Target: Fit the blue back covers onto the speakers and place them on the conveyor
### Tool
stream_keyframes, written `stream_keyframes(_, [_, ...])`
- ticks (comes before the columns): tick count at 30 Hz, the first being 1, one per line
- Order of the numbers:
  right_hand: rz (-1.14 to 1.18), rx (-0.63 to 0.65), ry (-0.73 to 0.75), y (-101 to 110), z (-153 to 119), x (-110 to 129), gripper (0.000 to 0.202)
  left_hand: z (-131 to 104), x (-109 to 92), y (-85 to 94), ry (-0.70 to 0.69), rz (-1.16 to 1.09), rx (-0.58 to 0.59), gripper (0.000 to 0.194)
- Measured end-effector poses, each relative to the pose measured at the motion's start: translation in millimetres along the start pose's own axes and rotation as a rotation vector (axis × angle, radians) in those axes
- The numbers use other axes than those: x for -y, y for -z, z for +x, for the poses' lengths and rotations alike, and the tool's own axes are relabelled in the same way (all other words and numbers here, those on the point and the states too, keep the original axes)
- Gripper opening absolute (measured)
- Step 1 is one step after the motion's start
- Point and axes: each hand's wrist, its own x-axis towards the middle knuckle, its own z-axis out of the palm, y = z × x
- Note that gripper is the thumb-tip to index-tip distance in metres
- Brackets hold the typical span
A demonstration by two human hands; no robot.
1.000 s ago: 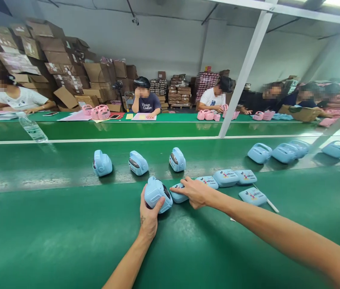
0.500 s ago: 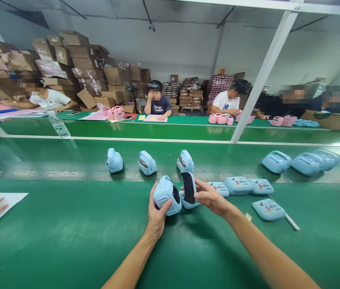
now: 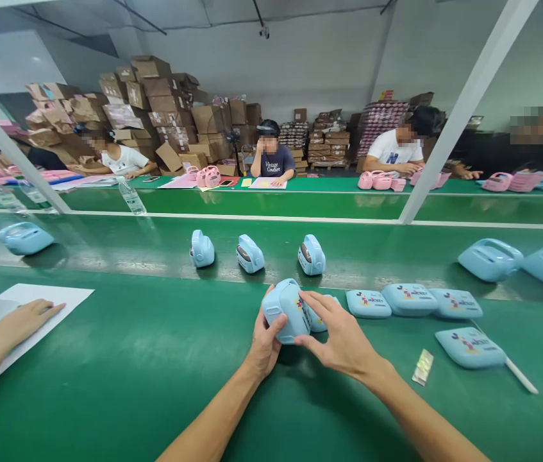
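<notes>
My left hand is wrapped round a light-blue plastic toy case, held tilted a little above the green work surface. A blue cover printed with a cartoon mouse lies against the right side of that case. With thumb below and fingers above, my right hand grips the cover by its edges. Just behind the fingers, partly hidden, is another blue piece. To the right lie several printed blue covers, among them a single one resting by a white stick.
Three blue cases with handles stand on the belt ahead, with more blue pieces at the right. A small clear packet lies near my right forearm. On white paper at left rests a co-worker's hand. People sit across the line.
The cover in my right hand, earlier apart from the case with its dark inner side showing, is now against the case, printed side outward. The view has shifted left.
</notes>
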Motion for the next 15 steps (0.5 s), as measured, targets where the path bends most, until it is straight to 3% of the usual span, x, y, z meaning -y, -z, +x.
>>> stream_keyframes(3, [0.045, 0.059, 0.127, 4.6, 0.2, -3.4, 0.095, -0.9, -0.3, -0.8, 0.063, -0.069, 0.019, 0.077])
stream_keyframes(6, [0.083, 0.08, 0.175, 7.0, -0.6, -8.7, 0.095, -1.8, 1.1, -1.2, 0.149, -0.114, 0.07, 0.064])
stream_keyframes(12, [0.091, 0.05, 0.173, 0.4, -2.3, -16.0, 0.092, -3.3, 2.6, 1.2, 0.188, -0.076, 0.124, 0.072])
stream_keyframes(15, [0.113, 0.039, 0.184, 2.0, -0.6, -13.3, 0.097, -2.4, -0.9, 2.8, 0.239, -0.08, 0.131, 0.062])
